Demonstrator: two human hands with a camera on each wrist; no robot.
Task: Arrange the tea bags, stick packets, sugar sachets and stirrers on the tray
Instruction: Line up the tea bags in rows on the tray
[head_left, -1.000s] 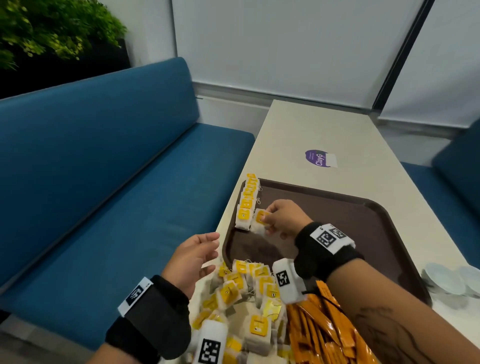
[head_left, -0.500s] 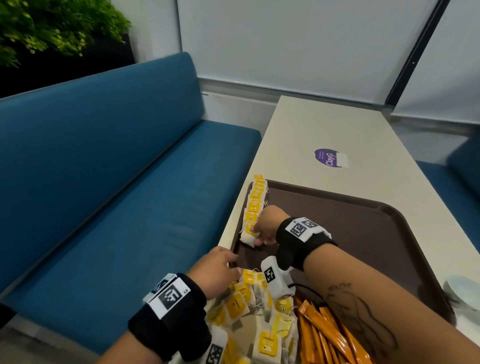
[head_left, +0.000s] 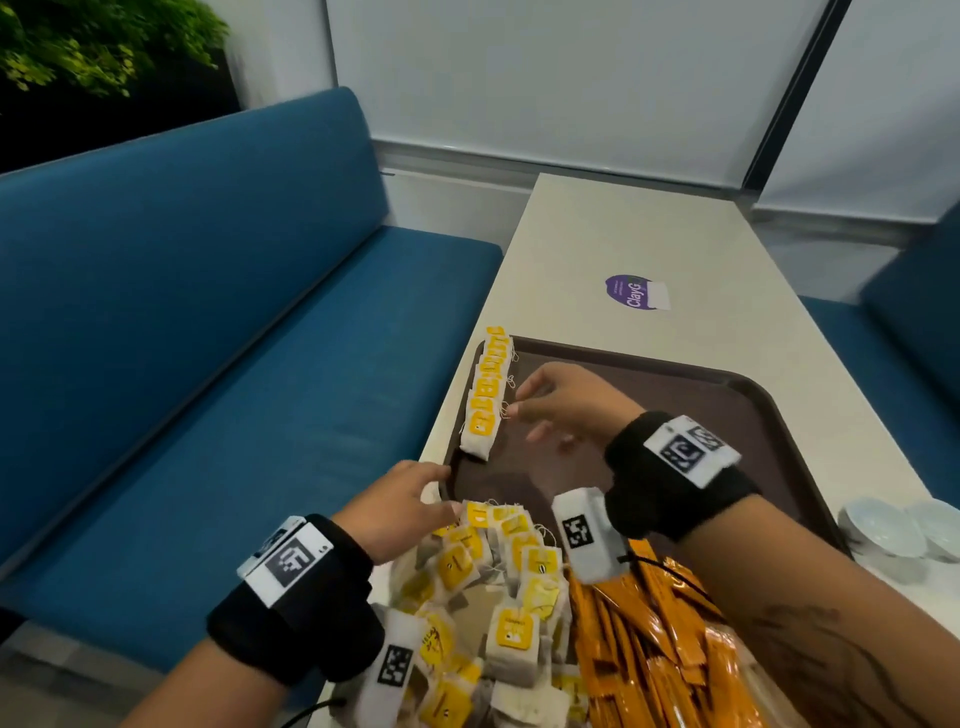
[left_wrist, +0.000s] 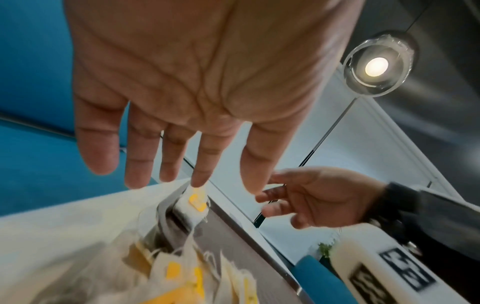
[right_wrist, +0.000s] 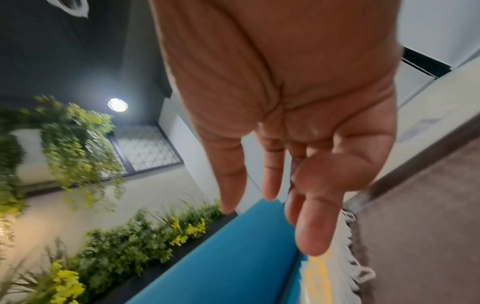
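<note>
Half a second ago the right hand (head_left: 566, 402) was pressed on the near end of the row of white tea bags with yellow tags (head_left: 485, 397); now it has lifted off and floats just to the right of the row, with its fingers loose and apart and nothing in them. At the same time the left hand (head_left: 402, 506) has slid a little up, to the near left corner of the dark brown plastic tray (head_left: 748, 415).

On the far left is a long blue sofa seat (head_left: 208, 338). Next comes the left hand, low over the pale bench (head_left: 649, 244). Its fingers are straight and spread, and they hold nothing. In the left wrist view one fingertip (left_wrist: 198, 181) sits right at the top of a tea bag by the tray rim, but I cannot tell if it touches. Just below this hand lies a messy pile of loose tea bags (head_left: 498, 597) on the bench, not yet on the tray.

The neat row of tea bags runs along the left edge of the tray, one bag after another. To the right of the pile lies a bunch of long orange stick packets (head_left: 649, 649), under the right arm. Far right, two small white bowls (head_left: 904, 530) sit on the bench beside the tray.
</note>
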